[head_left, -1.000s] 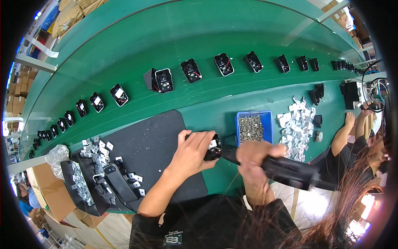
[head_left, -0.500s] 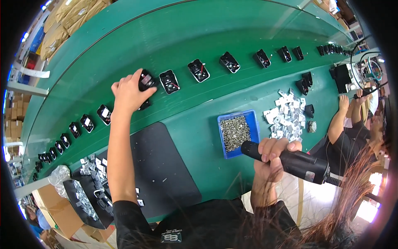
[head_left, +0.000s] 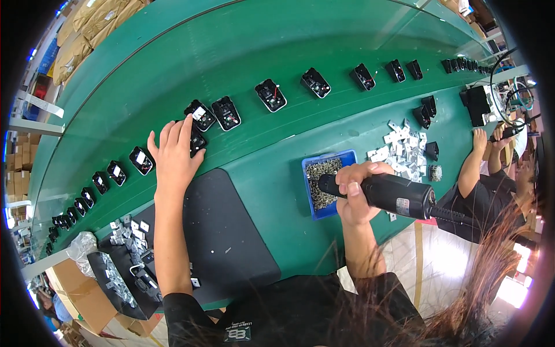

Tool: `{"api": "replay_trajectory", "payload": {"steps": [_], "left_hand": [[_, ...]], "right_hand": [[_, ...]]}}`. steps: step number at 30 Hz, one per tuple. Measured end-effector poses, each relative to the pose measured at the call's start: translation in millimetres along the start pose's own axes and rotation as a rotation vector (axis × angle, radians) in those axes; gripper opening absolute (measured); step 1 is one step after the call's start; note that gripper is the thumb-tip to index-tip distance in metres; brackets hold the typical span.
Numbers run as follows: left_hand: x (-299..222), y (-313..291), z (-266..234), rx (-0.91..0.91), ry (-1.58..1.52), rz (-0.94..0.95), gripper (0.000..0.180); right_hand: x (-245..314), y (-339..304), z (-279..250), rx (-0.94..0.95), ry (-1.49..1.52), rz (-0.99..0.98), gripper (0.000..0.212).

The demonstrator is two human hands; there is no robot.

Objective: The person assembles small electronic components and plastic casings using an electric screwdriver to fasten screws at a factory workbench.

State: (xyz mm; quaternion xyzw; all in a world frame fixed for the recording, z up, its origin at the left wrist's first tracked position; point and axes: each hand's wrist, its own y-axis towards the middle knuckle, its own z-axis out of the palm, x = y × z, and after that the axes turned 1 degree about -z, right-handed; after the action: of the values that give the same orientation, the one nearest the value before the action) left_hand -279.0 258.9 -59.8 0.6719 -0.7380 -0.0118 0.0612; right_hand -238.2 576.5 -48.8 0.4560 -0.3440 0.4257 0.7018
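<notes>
My left hand (head_left: 175,153) reaches over the belt with fingers stretched and spread. A black plastic housing (head_left: 198,141) lies partly hidden between its thumb and index finger; whether they grip it I cannot make out. Just beyond the fingertips is another open black housing (head_left: 205,122) with a white piece in it, next to a housing with small parts inside (head_left: 226,113). My right hand (head_left: 357,199) is wrapped round a black electric screwdriver (head_left: 399,195), held level with its nose over the blue bin (head_left: 355,173) of small metal screws (head_left: 319,170).
More black housings (head_left: 270,95) line the green belt (head_left: 243,63). A dark mat (head_left: 225,231) covers the bench before me. White metal plates (head_left: 404,147) are heaped right of the bin, others (head_left: 136,237) lie at left by a cardboard box (head_left: 81,289). At right, a co-worker's arm (head_left: 471,159) rests on the bench.
My left hand has let go of the housing it held on the belt and drawn back toward me to the nearer one. My right hand has moved the screwdriver left and up, over the bin.
</notes>
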Motion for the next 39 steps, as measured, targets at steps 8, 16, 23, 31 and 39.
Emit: {"api": "replay_trajectory", "payload": {"steps": [8, 16, 23, 31, 39], "left_hand": [[-64, -46, -57, 0.006, -0.367, 0.031, 0.076], [-126, -107, -40, 0.274, -0.616, 0.201, 0.078], [-83, -163, -62, 0.080, -0.727, -0.082, 0.037], [7, -224, -100, 0.374, -0.270, -0.152, 0.023], [20, -212, -82, 0.416, -0.238, -0.018, 0.023]], "right_hand": [[21, 5, -3, -0.023, 0.200, -0.059, 0.044], [18, 9, 2, -0.010, 0.133, -0.037, 0.041], [25, 3, -11, 0.021, 0.171, -0.094, 0.042], [30, 6, -12, 0.115, 0.170, -0.071, 0.039], [36, 3, 0, 0.068, 0.223, -0.068, 0.042]]}}
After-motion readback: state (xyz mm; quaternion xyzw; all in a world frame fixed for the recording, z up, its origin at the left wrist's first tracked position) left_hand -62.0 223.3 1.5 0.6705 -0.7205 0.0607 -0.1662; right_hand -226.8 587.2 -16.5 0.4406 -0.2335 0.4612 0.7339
